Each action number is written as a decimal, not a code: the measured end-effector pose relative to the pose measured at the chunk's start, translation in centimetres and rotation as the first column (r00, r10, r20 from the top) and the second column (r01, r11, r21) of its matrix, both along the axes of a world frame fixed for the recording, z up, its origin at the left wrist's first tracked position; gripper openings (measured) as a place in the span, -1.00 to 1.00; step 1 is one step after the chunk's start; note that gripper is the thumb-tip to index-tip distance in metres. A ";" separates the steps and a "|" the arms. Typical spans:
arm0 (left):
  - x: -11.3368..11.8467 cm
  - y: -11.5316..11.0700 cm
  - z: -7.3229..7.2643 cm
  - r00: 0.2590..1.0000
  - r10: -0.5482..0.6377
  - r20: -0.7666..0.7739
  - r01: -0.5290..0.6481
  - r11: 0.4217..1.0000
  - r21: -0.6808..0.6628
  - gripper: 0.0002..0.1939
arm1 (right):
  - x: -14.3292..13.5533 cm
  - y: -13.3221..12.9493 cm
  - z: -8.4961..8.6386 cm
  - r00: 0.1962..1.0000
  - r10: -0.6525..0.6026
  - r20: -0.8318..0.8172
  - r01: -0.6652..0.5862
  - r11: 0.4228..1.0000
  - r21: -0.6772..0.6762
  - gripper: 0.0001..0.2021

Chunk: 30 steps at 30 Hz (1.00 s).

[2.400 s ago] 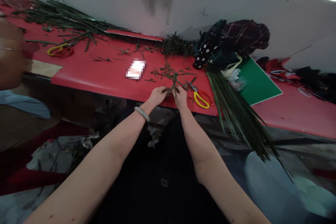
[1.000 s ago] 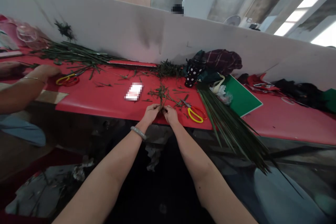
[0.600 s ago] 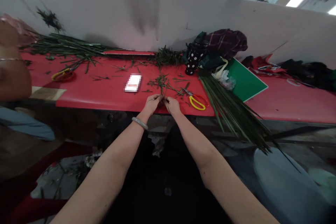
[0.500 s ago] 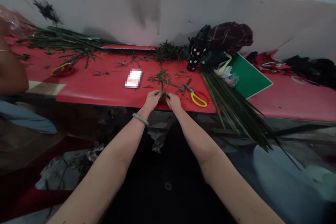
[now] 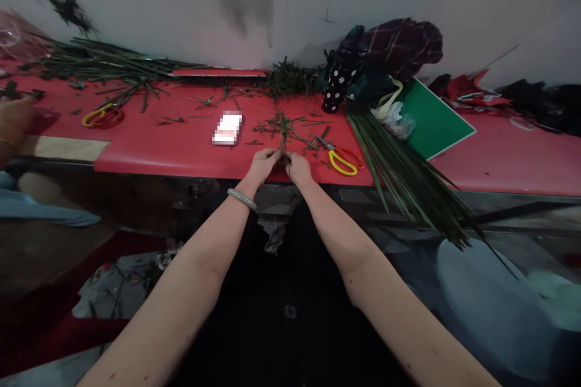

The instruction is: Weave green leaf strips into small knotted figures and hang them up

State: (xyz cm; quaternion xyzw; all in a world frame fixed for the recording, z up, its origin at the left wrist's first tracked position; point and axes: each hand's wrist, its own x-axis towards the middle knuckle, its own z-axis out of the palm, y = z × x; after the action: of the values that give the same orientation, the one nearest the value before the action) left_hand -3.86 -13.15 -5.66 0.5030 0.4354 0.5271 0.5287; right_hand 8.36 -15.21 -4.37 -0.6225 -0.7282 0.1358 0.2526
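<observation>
Compared with one second ago, a co-worker's hand [image 5: 13,121] has moved leftward, away from the left scissors [image 5: 103,116] on the bench [image 5: 149,157]. Your left hand [image 5: 263,166] and your right hand [image 5: 298,168] are close together at the front edge, both with fingers closed, gripping the near end of the leaf piece [image 5: 283,138], which points toward the back edge. Right of your hands, near the front edge, lie the right scissors [image 5: 344,163]; farther right, the long leaves [image 5: 408,175] hang over this edge.

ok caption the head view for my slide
Left hand and right hand hold green leaf strips at the edge of a red tabletop, near yellow-and-red-handled scissors.
</observation>
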 end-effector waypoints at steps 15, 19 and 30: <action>0.1 -0.4 0.7 0.993 0.042 0.109 -0.040 0.999 -0.018 -0.87 | -0.7 0.1 0.4 0.985 0.055 0.165 -0.048 0.998 -0.044 -0.74; 0.2 -0.4 0.7 0.991 0.069 0.117 -0.070 0.998 0.002 -0.90 | -0.9 0.0 0.5 0.985 0.015 0.170 -0.004 0.998 -0.061 -0.73; 0.0 -1.0 1.5 0.997 0.050 0.057 -0.054 0.997 0.061 -0.87 | -0.9 0.5 0.1 0.987 0.003 -0.160 0.010 0.997 0.080 -0.75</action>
State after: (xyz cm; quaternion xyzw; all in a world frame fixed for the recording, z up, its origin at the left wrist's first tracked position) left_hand -3.89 -14.19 -4.21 0.4928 0.4169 0.5677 0.5109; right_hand 7.45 -14.75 -4.30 -0.6001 -0.7092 0.1556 0.3356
